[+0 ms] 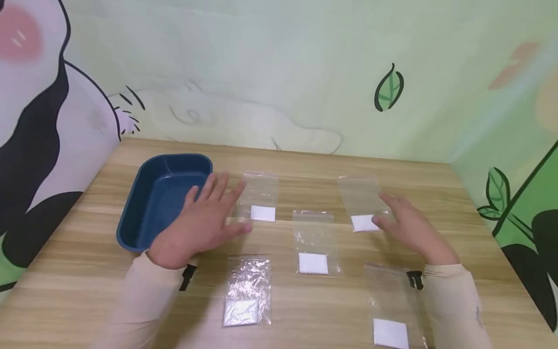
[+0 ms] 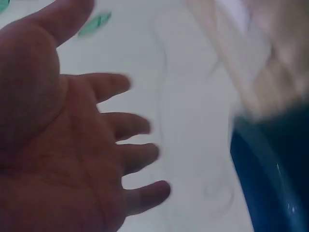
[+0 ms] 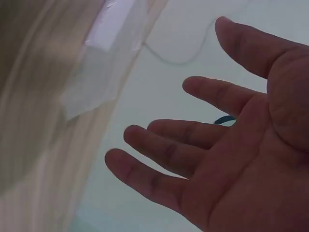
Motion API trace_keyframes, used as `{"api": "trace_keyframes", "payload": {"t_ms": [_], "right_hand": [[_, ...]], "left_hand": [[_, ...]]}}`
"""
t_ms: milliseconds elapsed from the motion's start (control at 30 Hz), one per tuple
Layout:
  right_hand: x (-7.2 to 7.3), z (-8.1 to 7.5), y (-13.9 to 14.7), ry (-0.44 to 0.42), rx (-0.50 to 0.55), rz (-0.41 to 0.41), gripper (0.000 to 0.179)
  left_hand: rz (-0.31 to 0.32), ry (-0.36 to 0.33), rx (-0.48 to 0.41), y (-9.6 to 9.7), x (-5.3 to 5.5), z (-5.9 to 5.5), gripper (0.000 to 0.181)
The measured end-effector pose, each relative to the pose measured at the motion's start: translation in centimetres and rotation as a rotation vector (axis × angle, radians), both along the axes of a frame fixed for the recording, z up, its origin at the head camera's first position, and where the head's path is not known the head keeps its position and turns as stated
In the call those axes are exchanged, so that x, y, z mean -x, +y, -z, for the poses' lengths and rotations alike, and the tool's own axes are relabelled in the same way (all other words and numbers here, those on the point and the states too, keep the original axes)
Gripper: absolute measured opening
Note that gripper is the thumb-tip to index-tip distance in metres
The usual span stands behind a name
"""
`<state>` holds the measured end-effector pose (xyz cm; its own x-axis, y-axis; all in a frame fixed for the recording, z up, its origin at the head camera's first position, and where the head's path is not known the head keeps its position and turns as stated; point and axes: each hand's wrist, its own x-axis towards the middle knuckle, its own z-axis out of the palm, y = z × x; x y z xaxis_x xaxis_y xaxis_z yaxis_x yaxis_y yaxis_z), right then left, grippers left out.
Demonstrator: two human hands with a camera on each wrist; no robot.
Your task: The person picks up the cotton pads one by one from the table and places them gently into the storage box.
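Several clear zip bags lie flat on the table, each with a white card-like rectangle at its near end. My left hand hovers with spread fingers between a blue plastic basin and the back-left bag. Its palm shows bare in the left wrist view. Over on the right, my right hand is held out with straight fingers, overlapping the edge of the back-right bag; nothing is in it. A middle bag lies between the hands, a shiny bag at front left, another bag at front right.
The wooden table meets a pale green wall painted with a panda and leaves. The basin stands at the table's back left. Dark straps show at the sleeves' cuffs.
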<state>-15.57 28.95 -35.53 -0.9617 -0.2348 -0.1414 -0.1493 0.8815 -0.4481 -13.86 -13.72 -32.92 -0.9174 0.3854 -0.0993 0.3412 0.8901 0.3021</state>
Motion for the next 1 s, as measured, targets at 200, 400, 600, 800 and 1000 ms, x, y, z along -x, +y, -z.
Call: {"api": "trace_keyframes", "payload": {"t_ms": [200,400,600,800,1000], "right_hand": [[2.0,1.9,2.3,-0.022,0.054,-0.031,0.057],[3.0,2.8,3.7,-0.061,0.042,0.016,0.056],[3.5,3.1,4.2,-0.139,0.084,0.026,0.063],[4.4,3.9,4.0,-0.138,0.126,0.03,0.064],[5.4,4.4,4.1,-0.175,0.246,0.063,0.066]], "left_hand": [[-0.149,-0.16,-0.016,-6.2,0.8,-1.6,0.085],[-0.222,-0.216,-0.112,-11.9,1.5,-1.8,0.082],[-0.312,-0.273,-0.159,-16.6,1.4,-1.3,0.083],[-0.295,-0.265,-0.247,-19.1,1.4,0.0,0.084],[-0.274,-0.331,-0.34,-20.1,2.0,1.4,0.089]]}}
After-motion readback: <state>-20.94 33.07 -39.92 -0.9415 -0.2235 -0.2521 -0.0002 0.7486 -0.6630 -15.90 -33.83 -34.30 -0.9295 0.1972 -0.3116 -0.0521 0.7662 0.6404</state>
